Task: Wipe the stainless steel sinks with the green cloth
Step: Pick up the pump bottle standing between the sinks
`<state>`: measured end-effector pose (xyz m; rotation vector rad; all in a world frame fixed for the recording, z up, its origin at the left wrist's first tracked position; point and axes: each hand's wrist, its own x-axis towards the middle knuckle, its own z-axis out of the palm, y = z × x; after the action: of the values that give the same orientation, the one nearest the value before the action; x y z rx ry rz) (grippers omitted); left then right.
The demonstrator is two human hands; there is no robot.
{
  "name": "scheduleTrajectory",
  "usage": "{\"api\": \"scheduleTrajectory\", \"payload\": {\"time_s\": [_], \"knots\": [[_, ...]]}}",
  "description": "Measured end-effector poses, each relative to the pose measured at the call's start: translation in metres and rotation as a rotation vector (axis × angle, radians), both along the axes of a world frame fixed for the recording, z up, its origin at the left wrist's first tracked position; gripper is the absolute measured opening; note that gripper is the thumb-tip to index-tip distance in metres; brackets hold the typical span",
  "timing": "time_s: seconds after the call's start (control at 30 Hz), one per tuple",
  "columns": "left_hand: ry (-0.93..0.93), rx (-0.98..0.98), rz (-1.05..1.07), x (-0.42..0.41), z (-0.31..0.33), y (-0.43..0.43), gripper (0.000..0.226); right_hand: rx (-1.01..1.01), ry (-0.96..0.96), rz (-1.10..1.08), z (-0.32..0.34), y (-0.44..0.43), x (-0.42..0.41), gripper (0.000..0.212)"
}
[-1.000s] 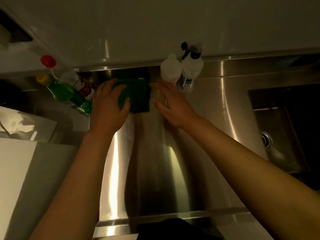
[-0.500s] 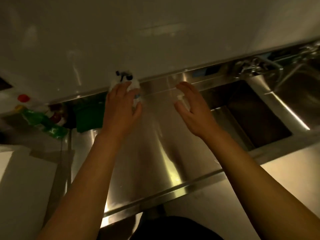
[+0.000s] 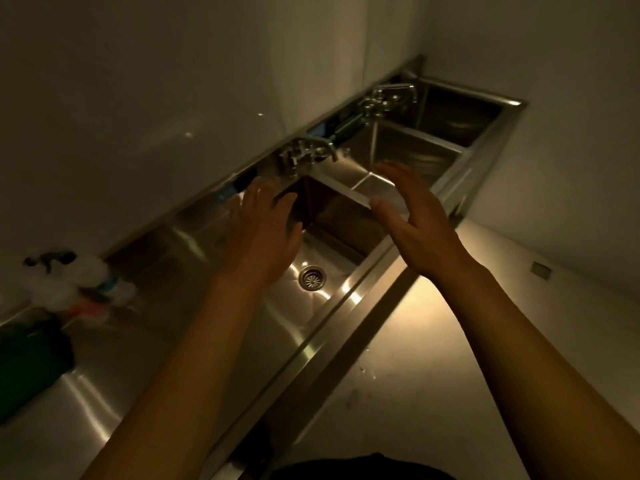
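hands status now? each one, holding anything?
Left hand: open, fingers spread, holding nothing, over the near sink.
Right hand: open, fingers straight, holding nothing.

The left hand [image 3: 263, 233] and the right hand [image 3: 419, 226] are hovering splayed and empty above the nearest sink [image 3: 329, 216], well apart from the green cloth [image 3: 31, 362], which is lying on the counter [image 3: 152, 299] (far left, beside blurred spray bottles [image 3: 69, 282]).

Silver-grey steel sinks [image 3: 349, 299] with bright streaked reflections; dark green cloth [image 3: 31, 362] far left of the drain [image 3: 312, 278]; white bottles [image 3: 86, 271] with black triggers [image 3: 52, 259], also left of the drain
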<state>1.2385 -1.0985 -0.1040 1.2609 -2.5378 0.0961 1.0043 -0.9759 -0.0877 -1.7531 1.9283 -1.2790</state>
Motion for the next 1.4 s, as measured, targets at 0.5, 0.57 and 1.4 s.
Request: {"api": "scheduleTrajectory", "payload": {"time_s": [0.5,0.57,1.4], "knots": [[0.099,0.163,-0.273,-0.188,-0.005,-0.021,0.055,-0.040,-0.131,-0.340,0.012,0.042,-0.157,0.053],[0.141,0.168,-0.307,-0.207,-0.011,-0.038,0.053,-0.024,-0.137,-0.355,0.008,0.029,-0.171,0.052],[0.183,0.346,-0.355,-0.439,-0.049,-0.233,0.051,0.077,-0.193,-0.485,0.013,-0.141,-0.365,0.062]]}}
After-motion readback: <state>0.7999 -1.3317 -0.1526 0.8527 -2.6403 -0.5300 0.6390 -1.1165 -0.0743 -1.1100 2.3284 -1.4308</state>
